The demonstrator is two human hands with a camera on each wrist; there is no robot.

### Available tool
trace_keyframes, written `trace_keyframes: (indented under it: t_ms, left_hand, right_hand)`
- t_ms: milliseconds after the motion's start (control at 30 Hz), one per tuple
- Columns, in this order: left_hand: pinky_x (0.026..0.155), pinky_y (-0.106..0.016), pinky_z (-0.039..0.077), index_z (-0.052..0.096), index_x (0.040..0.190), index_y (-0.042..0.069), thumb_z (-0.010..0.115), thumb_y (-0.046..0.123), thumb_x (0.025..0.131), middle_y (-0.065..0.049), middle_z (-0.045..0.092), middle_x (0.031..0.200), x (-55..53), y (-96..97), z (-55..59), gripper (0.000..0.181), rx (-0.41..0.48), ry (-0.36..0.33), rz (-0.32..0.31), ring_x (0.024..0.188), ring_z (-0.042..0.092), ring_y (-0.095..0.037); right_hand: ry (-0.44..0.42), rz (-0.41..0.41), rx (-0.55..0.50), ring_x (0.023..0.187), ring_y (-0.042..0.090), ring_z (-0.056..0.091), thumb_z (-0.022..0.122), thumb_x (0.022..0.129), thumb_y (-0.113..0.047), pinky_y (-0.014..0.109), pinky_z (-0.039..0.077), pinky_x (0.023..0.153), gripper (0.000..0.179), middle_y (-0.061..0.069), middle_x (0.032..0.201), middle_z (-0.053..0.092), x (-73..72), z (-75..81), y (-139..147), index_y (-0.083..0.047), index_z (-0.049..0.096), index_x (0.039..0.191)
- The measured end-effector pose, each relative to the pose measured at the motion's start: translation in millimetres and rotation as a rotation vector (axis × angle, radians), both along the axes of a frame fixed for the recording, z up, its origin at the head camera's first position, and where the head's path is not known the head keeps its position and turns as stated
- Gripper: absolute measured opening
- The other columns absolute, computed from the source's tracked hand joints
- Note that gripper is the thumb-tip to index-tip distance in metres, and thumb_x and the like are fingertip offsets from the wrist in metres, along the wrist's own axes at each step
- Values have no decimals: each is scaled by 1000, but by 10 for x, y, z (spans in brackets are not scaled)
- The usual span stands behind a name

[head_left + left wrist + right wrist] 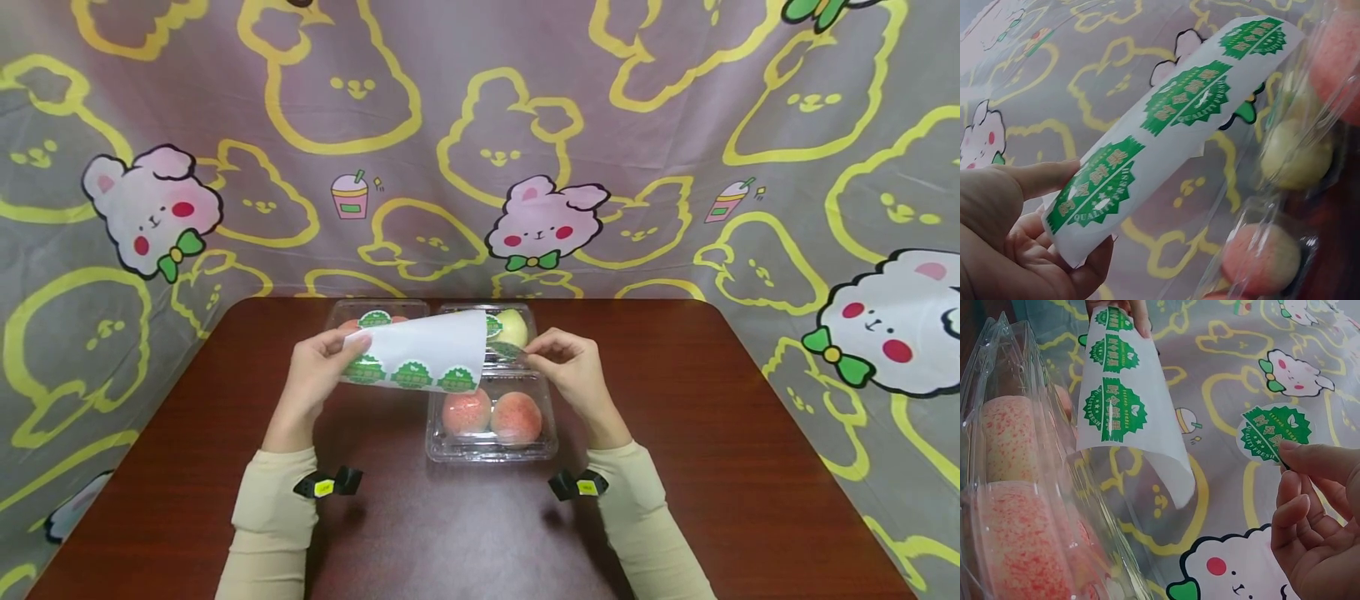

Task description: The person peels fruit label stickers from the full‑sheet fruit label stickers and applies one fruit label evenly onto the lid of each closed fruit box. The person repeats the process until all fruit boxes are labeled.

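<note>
My left hand (321, 375) grips one end of a curled white sticker sheet (420, 346) that bears several green labels. In the left wrist view, thumb and fingers clasp the sheet (1172, 119) at its near end. Between thumb and finger my right hand (573, 367) pinches a single round green sticker (1266, 432), apart from the sheet. Below the hands stands a clear clamshell box (491, 457) with two pink peaches (517, 418) in it. Behind it another clear box (531, 321) holds yellowish fruit (512, 327), partly hidden by the sheet.
At the back left, a third clear box (337, 312) with reddish fruit is half covered by the sheet. The boxes stand on a dark brown table (187, 467). A patterned cloth (450, 125) hangs along its back and sides.
</note>
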State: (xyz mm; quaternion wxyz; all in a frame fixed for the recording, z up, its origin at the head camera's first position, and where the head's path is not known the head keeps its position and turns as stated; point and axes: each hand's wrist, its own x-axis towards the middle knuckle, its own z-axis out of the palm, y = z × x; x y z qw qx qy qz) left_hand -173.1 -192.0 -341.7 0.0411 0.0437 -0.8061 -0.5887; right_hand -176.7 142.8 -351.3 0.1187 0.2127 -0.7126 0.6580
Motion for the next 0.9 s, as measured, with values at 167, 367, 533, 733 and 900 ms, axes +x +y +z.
trace_keyframes:
  t_ms: [167,367,533,733,900]
  left_hand:
    - [62,-16,52,61,119,-8,68,30,90,27,64,76,34,-157,30,49,-54,-10,-42,67,61,4]
    - [63,-19,51,62,119,-6,66,34,91,23,62,74,63,-331,60,49,-184,-33,-94,68,59,-1]
    - [59,-21,48,62,118,-7,65,33,91,29,60,71,108,-483,83,48,-209,-13,-94,66,57,0]
    - [61,-21,50,61,121,-4,63,39,92,16,67,79,165,-686,97,52,-305,-42,-91,68,58,-3]
    - [60,-21,50,60,122,-4,62,40,92,6,69,84,180,-789,81,53,-341,-81,-105,69,58,-5]
  right_hand:
    - [-21,1,6,65,-2,59,66,78,13,14,48,59,8,-19,72,67,-4,-1,-5,18,64,84]
    - [-28,22,3,66,-3,60,65,78,14,13,49,61,8,-20,72,67,-18,-10,-9,19,63,84]
    - [-40,17,18,67,-3,60,65,78,14,13,49,62,8,-20,72,67,-22,-13,-12,18,63,84]
    - [-46,19,16,66,-3,60,67,77,14,13,50,61,10,-20,72,68,-16,4,-1,19,62,84]
    - [-64,20,25,65,-3,60,68,78,12,14,50,61,12,-20,71,67,-12,10,10,19,61,85]
